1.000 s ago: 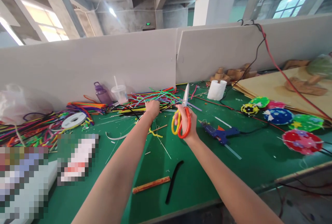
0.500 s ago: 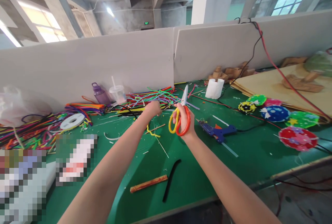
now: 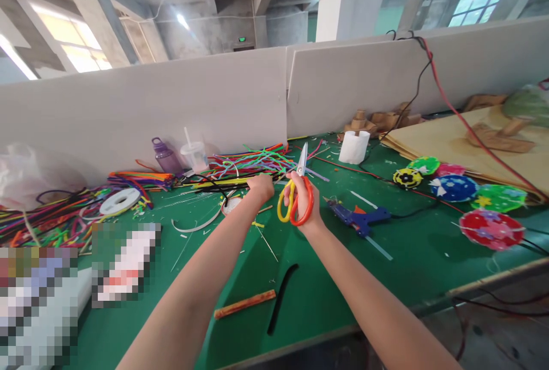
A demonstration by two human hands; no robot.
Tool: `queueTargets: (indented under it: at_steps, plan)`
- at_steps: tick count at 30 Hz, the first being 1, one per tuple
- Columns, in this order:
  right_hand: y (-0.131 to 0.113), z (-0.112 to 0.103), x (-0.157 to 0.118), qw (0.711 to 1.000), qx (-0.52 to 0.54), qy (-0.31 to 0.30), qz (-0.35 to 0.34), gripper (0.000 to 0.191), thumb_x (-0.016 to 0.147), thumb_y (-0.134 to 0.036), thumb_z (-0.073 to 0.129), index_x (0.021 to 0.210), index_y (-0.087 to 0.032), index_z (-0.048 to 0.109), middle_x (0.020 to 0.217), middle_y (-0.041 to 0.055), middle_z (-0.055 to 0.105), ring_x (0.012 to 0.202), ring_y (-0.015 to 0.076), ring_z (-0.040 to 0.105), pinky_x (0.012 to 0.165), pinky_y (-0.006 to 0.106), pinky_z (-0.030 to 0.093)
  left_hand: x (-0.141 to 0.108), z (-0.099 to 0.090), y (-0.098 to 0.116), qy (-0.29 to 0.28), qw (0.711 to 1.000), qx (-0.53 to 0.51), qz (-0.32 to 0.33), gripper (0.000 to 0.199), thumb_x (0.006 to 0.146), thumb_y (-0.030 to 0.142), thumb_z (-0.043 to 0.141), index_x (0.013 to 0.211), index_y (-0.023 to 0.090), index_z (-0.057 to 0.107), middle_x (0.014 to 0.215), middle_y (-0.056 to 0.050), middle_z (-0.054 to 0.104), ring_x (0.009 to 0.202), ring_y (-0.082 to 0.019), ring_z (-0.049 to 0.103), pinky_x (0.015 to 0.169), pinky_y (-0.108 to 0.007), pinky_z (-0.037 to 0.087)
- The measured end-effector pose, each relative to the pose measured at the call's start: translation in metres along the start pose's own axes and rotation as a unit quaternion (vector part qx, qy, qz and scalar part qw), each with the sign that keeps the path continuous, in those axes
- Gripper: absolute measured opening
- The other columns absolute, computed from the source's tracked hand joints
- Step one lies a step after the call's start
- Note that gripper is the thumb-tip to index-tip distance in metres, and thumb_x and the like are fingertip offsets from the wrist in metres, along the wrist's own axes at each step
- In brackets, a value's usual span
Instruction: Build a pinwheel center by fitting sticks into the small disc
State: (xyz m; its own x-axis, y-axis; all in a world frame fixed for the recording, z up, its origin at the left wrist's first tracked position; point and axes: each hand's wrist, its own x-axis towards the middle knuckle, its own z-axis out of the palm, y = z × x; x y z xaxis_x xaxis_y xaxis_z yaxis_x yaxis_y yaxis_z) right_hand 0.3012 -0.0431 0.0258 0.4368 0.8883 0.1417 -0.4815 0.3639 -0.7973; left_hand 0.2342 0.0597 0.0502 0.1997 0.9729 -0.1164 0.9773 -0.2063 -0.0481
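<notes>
My right hand (image 3: 309,198) grips scissors (image 3: 302,164) with one yellow and one red handle loop. Their blades point up and away from me and look nearly closed. Just left of the scissors, my left hand (image 3: 261,187) is closed, its fingers turned away. Whatever it may hold is hidden. Behind the hands lies a heap of coloured pipe cleaners (image 3: 257,159). A small yellow piece (image 3: 258,225) and a thin stick (image 3: 266,242) rest on the green table below my left wrist.
A blue glue gun (image 3: 360,220) lies to the right, near flower-decorated discs (image 3: 491,228). Closer to me are a brown stick (image 3: 245,304) and a black strip (image 3: 283,298). Behind stand a purple bottle (image 3: 166,155), a plastic cup (image 3: 195,155) and a white roll (image 3: 354,147).
My left hand has moved right and slightly down, nearer the scissors. A round pale item beside its forearm has come into view. The right hand stays nearly still with the scissors.
</notes>
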Motion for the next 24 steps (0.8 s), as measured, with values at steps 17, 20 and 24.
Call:
queueTargets:
  at_steps: [17,20,24]
  plan:
    - [0.002,0.0,-0.001,0.997,0.063,0.003,0.051,0.037,0.07,-0.048,0.067,0.083,-0.015,0.059,0.046,-0.0048,0.053,0.034,0.0068,0.045,0.036,0.018,0.035,-0.129,-0.02,-0.112,-0.049,0.989,-0.075,0.114,0.018,0.062,0.018,0.051,0.058,0.019,0.068,0.059,0.0,0.067,0.06,-0.016,0.062,0.053,-0.022,0.039]
    - [0.003,0.001,-0.003,0.996,0.066,0.007,0.059,0.038,0.069,-0.048,0.068,0.083,-0.014,0.059,0.046,-0.0044,0.054,0.035,0.0069,0.045,0.036,0.018,0.036,-0.155,0.01,-0.128,-0.037,0.993,-0.07,0.091,0.019,0.063,0.015,0.05,0.062,0.021,0.069,0.068,-0.001,0.07,0.065,-0.017,0.063,0.058,-0.024,0.04]
    - [0.004,0.0,-0.005,0.995,0.056,0.011,0.079,0.039,0.068,-0.049,0.068,0.082,-0.014,0.059,0.046,-0.0041,0.053,0.036,0.0071,0.046,0.035,0.017,0.034,-0.164,0.019,-0.138,-0.03,0.993,-0.075,0.09,0.014,0.07,0.022,0.055,0.067,0.022,0.069,0.075,-0.003,0.072,0.071,-0.019,0.065,0.058,-0.024,0.039]
